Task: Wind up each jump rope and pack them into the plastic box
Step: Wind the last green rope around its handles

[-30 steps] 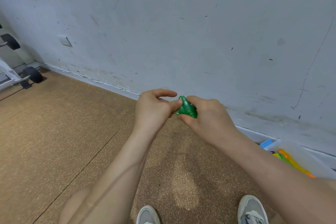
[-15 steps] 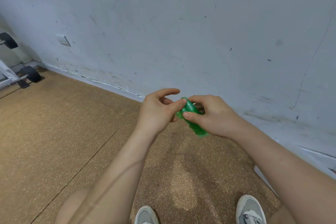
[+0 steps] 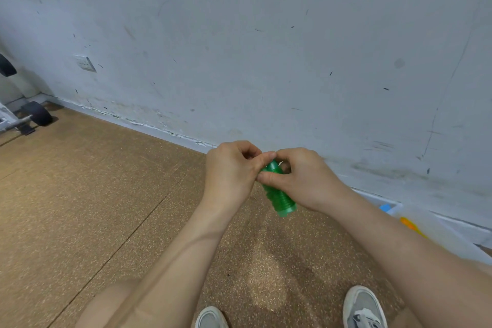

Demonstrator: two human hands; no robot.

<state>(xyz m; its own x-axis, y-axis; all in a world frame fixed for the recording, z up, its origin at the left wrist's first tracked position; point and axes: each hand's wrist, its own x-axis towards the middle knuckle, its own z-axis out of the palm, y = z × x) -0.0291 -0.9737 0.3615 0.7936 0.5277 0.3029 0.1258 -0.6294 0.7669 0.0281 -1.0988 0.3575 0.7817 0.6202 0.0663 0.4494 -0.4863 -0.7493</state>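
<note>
Both hands meet in mid-air in front of the person, over the floor; the left hand [image 3: 231, 173] has its fingers curled in and its thumb laid on the upper end of the rope [image 3: 280, 197], pinching it there; the right hand [image 3: 306, 180] is clasped round the same bundle, thumb across the near side and fingers folded behind it. The rope is a see-through green, wound into a tight ribbed roll; it slants down and to the right, its lower end poking out below the right palm; part of its top is hidden by the thumbs, and I cannot make out any handle.

Off to the right, against the foot of the wall, stands the box [image 3: 378, 196], pale and clear, partly hidden behind the right forearm; a blue piece [image 3: 385, 207] and an orange piece [image 3: 410, 224] show inside it, too blurred to name.

The floor [image 3: 87, 194] is speckled brown cork with a thin seam running across it; two grey shoes [image 3: 363, 309] show at the bottom edge. The wall [image 3: 266, 48] is white, scuffed and flecked with dark marks, paint chipped along its base; a socket [image 3: 84, 63] sits low on the left; a black wheel [image 3: 37, 113] on a white frame stands in the far left corner.
</note>
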